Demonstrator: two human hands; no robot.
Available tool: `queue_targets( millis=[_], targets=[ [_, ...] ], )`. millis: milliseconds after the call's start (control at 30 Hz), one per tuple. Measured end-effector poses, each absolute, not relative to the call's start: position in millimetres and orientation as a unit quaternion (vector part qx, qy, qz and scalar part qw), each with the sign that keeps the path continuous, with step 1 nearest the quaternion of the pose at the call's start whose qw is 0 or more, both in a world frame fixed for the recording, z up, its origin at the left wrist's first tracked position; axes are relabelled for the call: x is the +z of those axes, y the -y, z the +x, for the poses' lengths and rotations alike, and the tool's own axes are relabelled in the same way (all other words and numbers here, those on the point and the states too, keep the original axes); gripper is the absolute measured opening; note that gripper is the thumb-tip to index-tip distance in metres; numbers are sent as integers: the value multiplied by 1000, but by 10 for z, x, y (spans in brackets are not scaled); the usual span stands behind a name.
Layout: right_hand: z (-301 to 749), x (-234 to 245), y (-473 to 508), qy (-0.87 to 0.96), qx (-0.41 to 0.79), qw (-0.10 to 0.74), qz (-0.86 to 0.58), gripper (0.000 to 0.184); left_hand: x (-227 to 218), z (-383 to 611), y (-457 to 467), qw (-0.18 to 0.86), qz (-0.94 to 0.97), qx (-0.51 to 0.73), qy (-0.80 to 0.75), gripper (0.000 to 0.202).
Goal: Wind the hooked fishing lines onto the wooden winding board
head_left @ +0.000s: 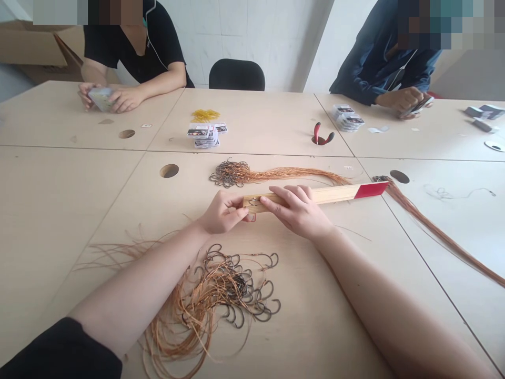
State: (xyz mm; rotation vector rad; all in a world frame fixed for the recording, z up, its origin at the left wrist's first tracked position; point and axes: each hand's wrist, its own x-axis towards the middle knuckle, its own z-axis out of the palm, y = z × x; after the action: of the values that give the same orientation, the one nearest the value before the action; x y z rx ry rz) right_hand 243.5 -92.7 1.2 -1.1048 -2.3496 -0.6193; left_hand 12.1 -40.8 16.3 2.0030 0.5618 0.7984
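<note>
At the centre of the frame, a long wooden strip [335, 196] is held above the table [118, 197], its red end pointing to the right. The left hand [223, 211] has its thumb and fingers pinched narrow on the strip's left end; the right hand [298, 210] wraps its fingers over the middle, thumb pressed along the near face. Holding at two places probably steadies the strip against twisting, while leaving the left end visible. There, between the two thumbs, a small hook [253, 201] seems to lie against the wood, perhaps pinned by the thumb tips; its exact contact is too small to tell.

A loose heap of hooks [236, 287] with orange lines sits at lower centre, below the hands and so within easy reach. A neater hook bundle [232, 173] lies just beyond the strip, its lines running rightward, and another line bundle [442, 226] trails toward the right edge; lying stretched out likely limits tangling.

At upper right, red-and-black pliers [322, 138] stand handles up in a table hole, which seems to serve as a holder. Flat boxes [205, 136] are stacked at upper centre, probably to save room.
</note>
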Motion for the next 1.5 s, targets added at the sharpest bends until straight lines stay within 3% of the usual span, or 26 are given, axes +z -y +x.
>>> queue_targets(
  millis=[133,400,900,1500],
  targets=[
    [2387,39,945,855,-210,206,-426,59,148,126,346,574,727,287,-243,19],
    [2328,62,957,856,-190,150,-456,51,43,88,178,700,643,241,-197,21],
    [2290,69,974,853,-195,142,-463,53,47,91,188,690,646,241,-219,45],
    [2295,71,967,854,-162,189,-457,44,8,94,153,701,638,241,-210,18]
  ],
)
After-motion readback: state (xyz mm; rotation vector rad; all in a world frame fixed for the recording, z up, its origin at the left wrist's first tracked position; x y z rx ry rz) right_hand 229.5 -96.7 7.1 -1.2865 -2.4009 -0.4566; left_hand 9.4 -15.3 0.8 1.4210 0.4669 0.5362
